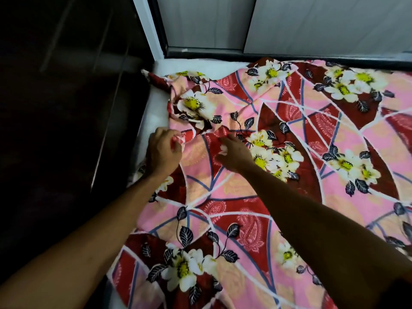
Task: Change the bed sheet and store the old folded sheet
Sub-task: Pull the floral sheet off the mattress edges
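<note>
At 10 o'clock mattress corner: left hand fingers clamped on sheet edge; right hand just beside, pinching fold; loose sheet corner at 12 o'clock, nearer left.

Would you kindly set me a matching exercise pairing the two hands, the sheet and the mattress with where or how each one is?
1 left hand
2 right hand
3 sheet
4 mattress

a bare white strip
b floral, rumpled
c gripping the sheet's left edge
d on a red patch, further right

Pairs: 1-c, 2-d, 3-b, 4-a
</note>
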A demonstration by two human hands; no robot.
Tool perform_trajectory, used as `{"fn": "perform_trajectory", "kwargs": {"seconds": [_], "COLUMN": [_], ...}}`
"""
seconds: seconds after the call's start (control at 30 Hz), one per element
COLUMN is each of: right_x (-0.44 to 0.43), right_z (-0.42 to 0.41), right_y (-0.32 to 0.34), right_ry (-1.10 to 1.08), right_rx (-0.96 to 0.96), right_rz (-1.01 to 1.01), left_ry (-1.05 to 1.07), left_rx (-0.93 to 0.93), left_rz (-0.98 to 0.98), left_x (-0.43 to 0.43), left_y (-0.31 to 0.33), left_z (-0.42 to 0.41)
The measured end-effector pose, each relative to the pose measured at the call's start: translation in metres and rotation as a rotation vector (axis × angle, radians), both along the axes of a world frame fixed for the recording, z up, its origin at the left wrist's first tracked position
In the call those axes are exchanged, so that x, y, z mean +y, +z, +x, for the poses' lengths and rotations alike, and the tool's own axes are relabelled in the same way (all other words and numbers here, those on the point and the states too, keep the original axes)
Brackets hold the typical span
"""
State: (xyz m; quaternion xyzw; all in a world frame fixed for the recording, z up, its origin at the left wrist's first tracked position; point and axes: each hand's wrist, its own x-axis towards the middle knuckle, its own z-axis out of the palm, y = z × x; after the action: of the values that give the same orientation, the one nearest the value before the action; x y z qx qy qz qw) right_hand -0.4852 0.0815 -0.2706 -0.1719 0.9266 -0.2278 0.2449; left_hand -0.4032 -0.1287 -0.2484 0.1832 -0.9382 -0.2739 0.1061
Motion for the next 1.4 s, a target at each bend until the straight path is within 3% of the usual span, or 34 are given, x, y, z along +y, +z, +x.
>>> {"fn": "perform_trajectory", "kwargs": {"seconds": [0.13, 0.27, 0.37, 0.5, 0.57, 0.73, 1.07, 1.4], "right_x": [0.042, 0.103, 0.157, 0.234, 0.274, 0.388, 0.639, 0.873], "right_z": [0.064, 0.141, 0.201, 0.278, 0.305, 0.344, 0.389, 0.462], "right_y": [0.023, 0.04, 0.047, 0.062, 0.068, 0.087, 0.136, 0.178], "right_ry": [-0.109, -0.192, -0.405, -0.58, -0.638, -0.709, -0.686, -1.112], "right_rx": [-0.004, -0.088, -0.14, -0.207, -0.235, -0.266, -0.22, -0.175], "right_rz": [-0.126, -0.163, -0.184, -0.186, -0.173, -0.127, -0.161, -0.184], "left_ry": [-0.159, -0.292, -0.389, -0.288, -0.233, -0.462, -0.638, -1.031], "left_rx": [0.003, -0.139, -0.27, -0.396, -0.485, -0.619, -0.573, -0.634], "left_rz": [0.048, 0.196, 0.313, 0.389, 0.393, 0.273, 0.257, 0.258], "left_x": [0.036, 0.09, 0.125, 0.175, 0.197, 0.27, 0.551, 0.854], "left_y": [0.01, 0.022, 0.021, 0.032, 0.038, 0.057, 0.111, 0.136], "left_z": [0.056, 0.122, 0.168, 0.205, 0.213, 0.212, 0.199, 0.223]}}
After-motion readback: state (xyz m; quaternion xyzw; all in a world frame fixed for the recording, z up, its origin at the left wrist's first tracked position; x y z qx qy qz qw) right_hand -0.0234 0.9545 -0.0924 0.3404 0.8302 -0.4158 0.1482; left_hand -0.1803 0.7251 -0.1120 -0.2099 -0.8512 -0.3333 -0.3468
